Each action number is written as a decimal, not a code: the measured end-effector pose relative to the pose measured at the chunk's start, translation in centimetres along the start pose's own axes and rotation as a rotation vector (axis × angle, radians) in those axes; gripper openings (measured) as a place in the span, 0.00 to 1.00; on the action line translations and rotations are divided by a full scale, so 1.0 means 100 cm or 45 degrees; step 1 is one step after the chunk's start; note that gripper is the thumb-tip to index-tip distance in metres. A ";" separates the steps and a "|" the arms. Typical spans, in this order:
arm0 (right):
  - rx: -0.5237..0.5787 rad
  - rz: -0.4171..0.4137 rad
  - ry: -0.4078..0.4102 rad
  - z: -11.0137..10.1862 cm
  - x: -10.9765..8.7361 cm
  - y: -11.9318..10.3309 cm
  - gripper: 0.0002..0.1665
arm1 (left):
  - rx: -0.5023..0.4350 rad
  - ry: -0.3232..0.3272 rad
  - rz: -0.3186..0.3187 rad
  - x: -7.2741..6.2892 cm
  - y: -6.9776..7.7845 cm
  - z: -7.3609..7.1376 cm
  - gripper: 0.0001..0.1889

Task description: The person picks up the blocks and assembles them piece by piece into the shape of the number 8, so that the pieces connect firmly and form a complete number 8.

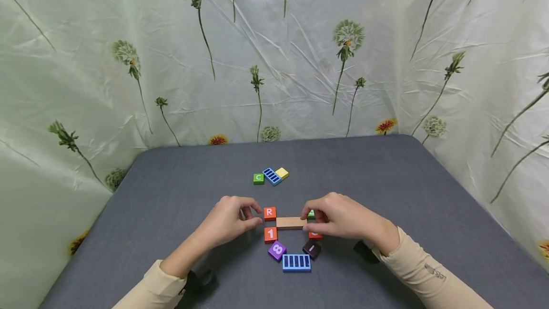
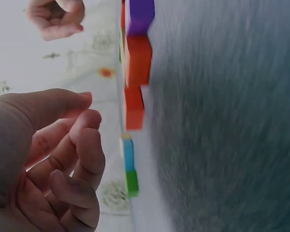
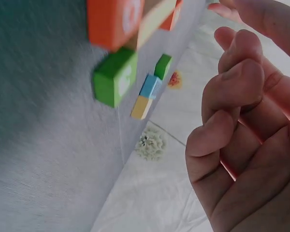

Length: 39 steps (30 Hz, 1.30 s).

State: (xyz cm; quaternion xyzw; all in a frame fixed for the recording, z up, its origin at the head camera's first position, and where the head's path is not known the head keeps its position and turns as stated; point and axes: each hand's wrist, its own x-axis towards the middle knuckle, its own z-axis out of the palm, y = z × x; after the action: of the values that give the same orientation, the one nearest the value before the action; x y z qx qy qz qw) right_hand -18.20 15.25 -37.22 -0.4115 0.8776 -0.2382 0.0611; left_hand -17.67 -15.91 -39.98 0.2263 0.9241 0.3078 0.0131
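Observation:
My left hand (image 1: pixel 231 221) hovers just left of a red block marked R (image 1: pixel 269 213) and a red block marked 1 (image 1: pixel 270 235), its fingers loosely bent and holding nothing. A plain wooden block (image 1: pixel 290 223) lies flat to the right of them. Over that block's right end is my right hand (image 1: pixel 343 218), also loosely curled with nothing in it; the right wrist view puts its fingers apart from the blocks. Partly hidden by this hand are a green block (image 3: pixel 111 79) and a red block (image 3: pixel 108 21).
Nearer me lie a purple block marked 8 (image 1: pixel 278 250), a dark block (image 1: pixel 311 249) and a blue slatted block (image 1: pixel 296 262). Farther back, a green C block (image 1: pixel 259 179), another blue slatted block (image 1: pixel 272 176) and a yellow block (image 1: pixel 281 173) sit together on the grey table (image 1: pixel 193 170).

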 end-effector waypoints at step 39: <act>-0.084 0.233 -0.241 0.014 0.176 0.050 0.27 | -0.388 -0.290 -0.076 0.041 -0.042 0.007 0.14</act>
State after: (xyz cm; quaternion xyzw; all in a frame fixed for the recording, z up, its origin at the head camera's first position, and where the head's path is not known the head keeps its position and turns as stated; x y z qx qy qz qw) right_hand -32.75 4.23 -39.21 -0.3520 0.9092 -0.1627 0.1515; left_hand -22.94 -16.78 -42.49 0.2276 0.8656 0.4161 0.1608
